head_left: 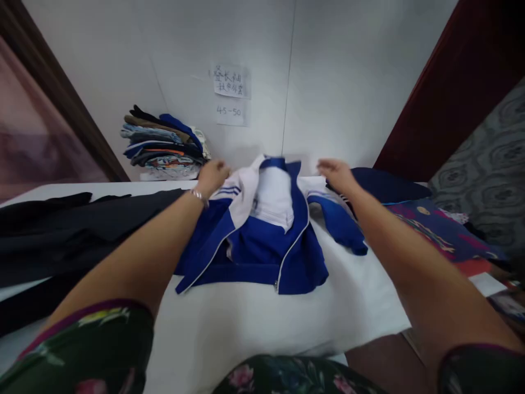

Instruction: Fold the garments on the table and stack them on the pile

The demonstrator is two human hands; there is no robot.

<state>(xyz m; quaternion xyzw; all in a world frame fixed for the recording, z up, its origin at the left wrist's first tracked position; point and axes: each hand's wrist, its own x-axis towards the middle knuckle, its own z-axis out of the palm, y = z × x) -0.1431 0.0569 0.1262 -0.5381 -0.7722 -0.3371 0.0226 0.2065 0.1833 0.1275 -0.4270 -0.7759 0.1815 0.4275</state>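
Observation:
A blue and white zip jacket lies spread on the white-covered table, front parted and collar toward the wall. Its white lining shows between the two front halves. My left hand, with a bracelet at the wrist, is at the jacket's left shoulder, its fingers loosely extended and slightly blurred. Over on the other side, my right hand hovers just beyond the right sleeve, fingers stretched out with nothing in them. That blue sleeve lies bent out to the right, its cuff pointing toward me.
A stack of folded clothes stands against the wall at the back left. Dark garments cover the table's left side. A dark cap-like item and a printed purple-blue cloth lie at right. Handwritten paper notes hang on the wall.

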